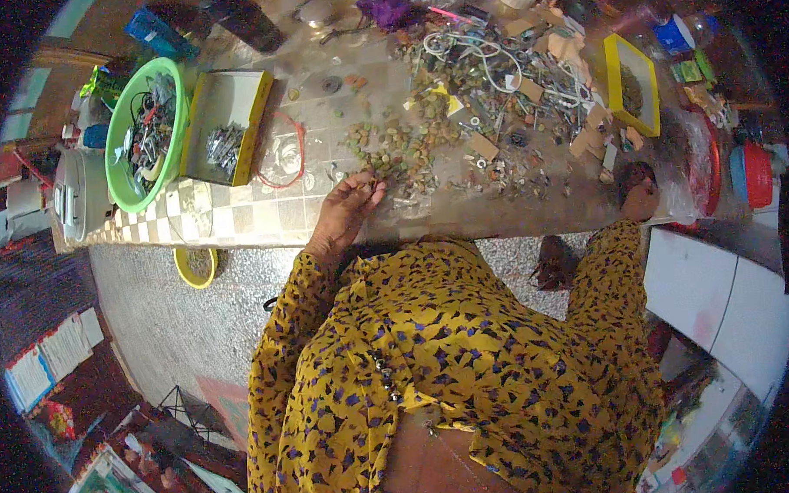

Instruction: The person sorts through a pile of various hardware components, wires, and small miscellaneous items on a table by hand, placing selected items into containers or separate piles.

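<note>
My left hand [350, 205] reaches over the table's front edge, its fingertips pinched together at the rim of a heap of small greenish-brown pieces [400, 146]. Whatever sits between those fingertips is too small to make out. Toward the right end of the table rests my right hand [641, 201], its finger area dark and blurred, so its grip does not show. Beyond and between the hands spreads a mixed pile of small metal parts [537, 111], with scraps of cardboard [483, 146] and a white cord [483, 36] on top.
At the left stand a green basin [120, 188] of mixed bits and a yellow-edged box [253, 134] with metal pieces in it. A red wire loop [301, 154] lies beside the box. Another yellow box [614, 69] stands far right, near a red tub [759, 175].
</note>
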The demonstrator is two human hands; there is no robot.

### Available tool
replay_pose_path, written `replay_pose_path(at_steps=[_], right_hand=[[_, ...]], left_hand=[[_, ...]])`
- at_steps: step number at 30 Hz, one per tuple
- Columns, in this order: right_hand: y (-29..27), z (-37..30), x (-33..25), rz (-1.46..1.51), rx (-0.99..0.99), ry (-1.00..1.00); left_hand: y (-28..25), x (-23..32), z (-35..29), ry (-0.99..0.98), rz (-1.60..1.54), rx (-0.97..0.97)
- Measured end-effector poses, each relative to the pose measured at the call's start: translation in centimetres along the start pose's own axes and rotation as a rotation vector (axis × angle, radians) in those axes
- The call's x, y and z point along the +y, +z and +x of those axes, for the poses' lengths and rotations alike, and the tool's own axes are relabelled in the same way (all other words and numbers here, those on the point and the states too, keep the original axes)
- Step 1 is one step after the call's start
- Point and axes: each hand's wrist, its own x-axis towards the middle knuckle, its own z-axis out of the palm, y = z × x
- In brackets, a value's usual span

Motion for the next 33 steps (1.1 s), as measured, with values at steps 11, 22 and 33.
replay_pose_path(at_steps=[11,22,33], right_hand=[[-10.0,-10.5,-16.5,0.978,-0.372,-0.293],[-13.7,-26.7,-23.8,1.147,-1.252,-0.959],[-12.3,-28.7,-23.0,1.194,-1.400,-0.946]], left_hand=[[0.3,-0.2,0.2,-0.010,0.018,0.076],[2.0,-0.4,-0.2,-0.051,0.015,0.014],[1.3,-1.5,-0.1,-0.190,0.116,0.000]])
